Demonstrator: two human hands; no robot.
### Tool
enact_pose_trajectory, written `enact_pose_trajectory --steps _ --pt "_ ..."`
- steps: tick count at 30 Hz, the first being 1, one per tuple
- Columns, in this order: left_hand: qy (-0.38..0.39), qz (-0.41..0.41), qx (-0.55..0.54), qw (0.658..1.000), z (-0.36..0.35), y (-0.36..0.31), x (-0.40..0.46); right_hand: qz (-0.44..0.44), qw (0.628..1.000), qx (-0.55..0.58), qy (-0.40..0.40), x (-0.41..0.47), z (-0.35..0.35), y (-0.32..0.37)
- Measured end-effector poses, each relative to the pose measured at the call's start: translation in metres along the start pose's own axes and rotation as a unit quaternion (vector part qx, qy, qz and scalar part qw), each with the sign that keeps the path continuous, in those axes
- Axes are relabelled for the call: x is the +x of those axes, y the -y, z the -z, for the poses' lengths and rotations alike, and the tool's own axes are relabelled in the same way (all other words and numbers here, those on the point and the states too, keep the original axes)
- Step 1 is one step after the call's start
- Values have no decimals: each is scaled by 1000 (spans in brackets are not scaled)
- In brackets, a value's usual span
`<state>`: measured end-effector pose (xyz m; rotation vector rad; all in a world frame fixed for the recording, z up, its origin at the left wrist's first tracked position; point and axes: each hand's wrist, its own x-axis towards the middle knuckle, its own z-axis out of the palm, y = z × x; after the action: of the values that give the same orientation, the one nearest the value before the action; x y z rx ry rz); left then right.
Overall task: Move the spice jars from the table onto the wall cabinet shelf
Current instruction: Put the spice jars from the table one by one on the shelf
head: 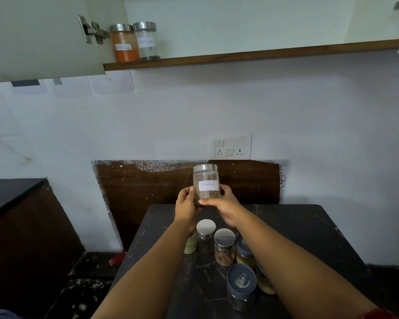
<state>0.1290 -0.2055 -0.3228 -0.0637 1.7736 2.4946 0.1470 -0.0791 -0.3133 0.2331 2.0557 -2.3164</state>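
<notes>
Left hand (186, 204) and right hand (226, 204) both grasp labelled jar (206, 184), upright above far table (309, 226) edge.

Jar in my hands (206, 184) has a white handwritten label, looks like "Cinnamon". At 11 o'clock on the shelf, the clear jar (146, 41) label maybe says "Black Pepper", the orange jar (124, 43) label is too blurry. Blue lid (241, 278) at 5 o'clock has embossed lettering I can't make out.
</notes>
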Motion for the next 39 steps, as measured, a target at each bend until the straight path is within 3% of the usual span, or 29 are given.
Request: enact_pose_trajectory --steps 5,9,13,16,20,23,26,28,30,32,33,36,39 --pt "0 -15 16 1000 10 -11 16 10 1000 -18 0 11 -16 10" --pt "-3 -43 19 999 10 -37 30 54 996 -30 -68 21 -35 26" --pt "17 -139 63 988 -4 -78 40 118 985 -76 -100 31 -49 67" --pt "40 -230 96 968 -16 -137 49 215 960 -139 -110 36 -56 131" --pt "37 -379 194 904 -38 -243 66 296 938 -144 -113 44 -70 238" --pt "28 -415 220 882 -55 -316 82 324 926 -147 -122 53 -83 306" --pt "16 -439 291 850 -64 -367 105 374 886 -232 -147 64 -91 355" --pt "-22 -441 401 803 -59 -381 126 408 837 -326 -164 79 -93 373" --pt "-77 -421 566 705 -43 -380 148 409 799 -404 -175 100 -94 384" --pt "-98 -379 702 595 -29 -374 168 354 816 -421 -176 121 -92 393" --pt "-88 -359 730 575 -25 -375 176 318 830 -422 -178 132 -91 398" --pt "-22 -284 752 595 -29 -392 186 247 853 -422 -181 160 -91 411" --pt "-14 -255 785 564 -35 -398 187 203 869 -413 -183 185 -100 422"
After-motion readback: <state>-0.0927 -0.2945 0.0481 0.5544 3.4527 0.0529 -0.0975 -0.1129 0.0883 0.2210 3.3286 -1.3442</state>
